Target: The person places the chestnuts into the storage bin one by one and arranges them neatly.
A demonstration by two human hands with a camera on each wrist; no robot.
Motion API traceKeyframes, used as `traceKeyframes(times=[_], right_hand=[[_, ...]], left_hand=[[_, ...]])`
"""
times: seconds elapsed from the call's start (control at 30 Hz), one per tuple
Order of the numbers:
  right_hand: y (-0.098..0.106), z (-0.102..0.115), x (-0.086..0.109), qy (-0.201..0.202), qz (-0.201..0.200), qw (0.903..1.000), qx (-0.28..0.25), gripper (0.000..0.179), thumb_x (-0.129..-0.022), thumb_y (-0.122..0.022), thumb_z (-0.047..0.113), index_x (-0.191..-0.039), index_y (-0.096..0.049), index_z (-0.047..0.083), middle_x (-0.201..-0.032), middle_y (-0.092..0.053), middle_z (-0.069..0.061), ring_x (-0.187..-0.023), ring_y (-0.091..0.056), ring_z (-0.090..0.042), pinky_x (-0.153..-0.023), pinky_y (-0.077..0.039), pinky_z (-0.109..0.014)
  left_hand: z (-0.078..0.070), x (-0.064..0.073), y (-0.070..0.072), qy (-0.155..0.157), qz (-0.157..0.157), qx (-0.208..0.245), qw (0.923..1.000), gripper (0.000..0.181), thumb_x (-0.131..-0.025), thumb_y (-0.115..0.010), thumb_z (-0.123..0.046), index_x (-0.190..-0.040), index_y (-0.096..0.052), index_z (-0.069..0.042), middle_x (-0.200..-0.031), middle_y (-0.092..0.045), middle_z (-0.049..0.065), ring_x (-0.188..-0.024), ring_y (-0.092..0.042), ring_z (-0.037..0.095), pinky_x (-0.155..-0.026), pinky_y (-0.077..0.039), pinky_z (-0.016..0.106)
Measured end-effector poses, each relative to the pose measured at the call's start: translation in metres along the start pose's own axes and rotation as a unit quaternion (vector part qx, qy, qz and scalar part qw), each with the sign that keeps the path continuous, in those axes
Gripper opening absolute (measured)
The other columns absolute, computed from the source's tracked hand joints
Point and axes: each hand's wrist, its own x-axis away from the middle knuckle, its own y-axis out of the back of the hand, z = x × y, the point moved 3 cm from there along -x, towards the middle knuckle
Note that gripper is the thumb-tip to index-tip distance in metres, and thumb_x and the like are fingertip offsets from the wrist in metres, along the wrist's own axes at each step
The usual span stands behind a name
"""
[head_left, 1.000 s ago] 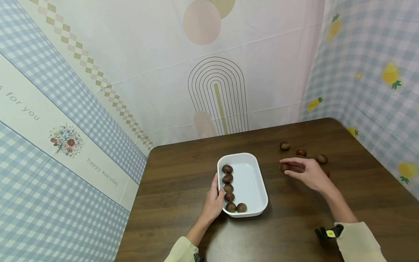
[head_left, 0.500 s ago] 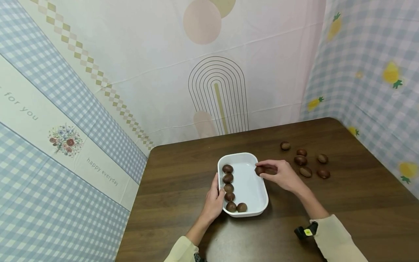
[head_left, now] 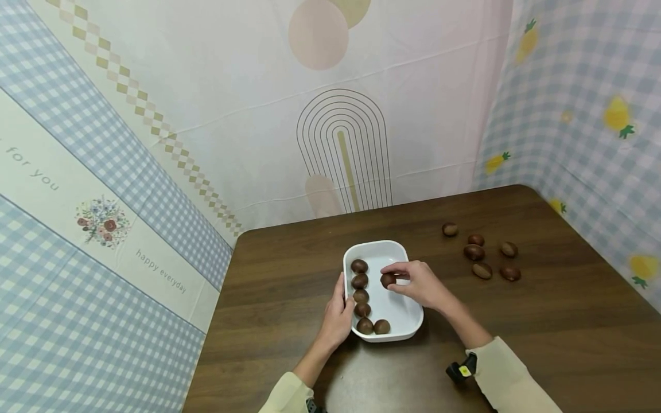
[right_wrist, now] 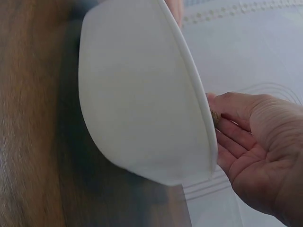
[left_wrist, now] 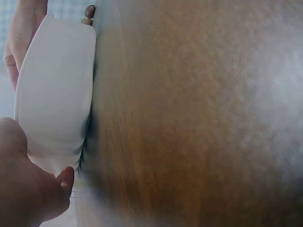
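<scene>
A white rectangular dish (head_left: 410, 312) stands on the table with a column of chestnuts (head_left: 360, 281) along its left side and one more chestnut (head_left: 381, 327) at its near end. My left hand (head_left: 337, 318) grips the left rim, thumb over the edge and fingers against the outer wall. Over the dish's interior, my right hand (head_left: 420, 284) pinches a single chestnut (head_left: 388, 280) between thumb and fingers. Whether that chestnut touches the dish floor I cannot tell. In the right wrist view the dish wall (right_wrist: 142, 94) hides most of it.
Several loose chestnuts (head_left: 474, 252) lie scattered on the brown wooden table (head_left: 558, 321), right of the dish. Printed cloths (head_left: 258, 143) hang behind the table and along both sides. The table's back edge runs beyond the dish.
My right hand has carried a chestnut leftward from the loose group, across the dish's right rim, to above its interior. My left hand and the dish have stayed put.
</scene>
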Motion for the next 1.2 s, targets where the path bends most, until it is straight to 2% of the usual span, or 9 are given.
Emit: traceKeyframes(times=[0.13, 0.3, 0.5, 0.77, 1.2], right_hand=[[-0.01, 0.004, -0.003, -0.006, 0.016, 0.9996, 0.023, 0.034, -0.088, -0.081, -0.006, -0.122, -0.075, -0.006, -0.116, -0.077, -0.013, -0.111, -0.073, -0.034, -0.097, -0.058, -0.045], [-0.022, 0.008, -0.005, 0.006, 0.029, 0.9986, 0.044, 0.032, -0.087, -0.082, -0.006, -0.118, -0.075, -0.007, -0.114, -0.077, -0.014, -0.109, -0.073, -0.034, -0.095, -0.059, -0.045], [-0.037, 0.012, -0.003, 0.018, 0.036, 0.9956, 0.084, 0.029, -0.085, -0.083, -0.005, -0.114, -0.078, -0.004, -0.109, -0.078, -0.01, -0.104, -0.073, -0.024, -0.093, -0.059, -0.043], [-0.051, 0.018, -0.001, -0.002, 0.046, 0.9879, 0.148, 0.027, -0.08, -0.088, -0.002, -0.105, -0.081, 0.003, -0.1, -0.079, -0.001, -0.095, -0.073, -0.017, -0.087, -0.058, -0.038], [-0.061, 0.016, 0.001, -0.025, 0.076, 0.9842, 0.158, 0.028, -0.078, -0.089, -0.003, -0.104, -0.081, 0.003, -0.099, -0.078, -0.003, -0.091, -0.069, -0.016, -0.084, -0.057, -0.039]], left_hand=[[0.0, 0.001, 0.0, -0.004, 0.005, 0.005, 1.0, 0.067, -0.107, -0.048, -0.003, -0.169, -0.024, -0.005, -0.163, -0.044, 0.022, -0.141, -0.052, 0.035, -0.117, -0.038, 0.056], [-0.001, 0.002, 0.001, -0.01, 0.004, 0.001, 0.9999, 0.067, -0.106, -0.048, -0.003, -0.168, -0.024, -0.003, -0.162, -0.045, 0.024, -0.141, -0.052, 0.037, -0.117, -0.038, 0.057], [0.0, 0.004, 0.003, -0.005, 0.009, 0.002, 0.9999, 0.068, -0.105, -0.048, -0.003, -0.169, -0.024, -0.004, -0.162, -0.044, 0.023, -0.142, -0.051, 0.035, -0.118, -0.037, 0.057], [0.002, 0.006, 0.004, -0.01, 0.011, -0.001, 0.9999, 0.069, -0.104, -0.049, -0.004, -0.169, -0.024, -0.003, -0.16, -0.047, 0.024, -0.141, -0.053, 0.035, -0.117, -0.038, 0.056], [0.003, 0.005, 0.004, -0.007, 0.009, 0.003, 0.9999, 0.07, -0.103, -0.049, -0.003, -0.168, -0.025, -0.003, -0.16, -0.047, 0.024, -0.141, -0.052, 0.035, -0.117, -0.038, 0.056]])
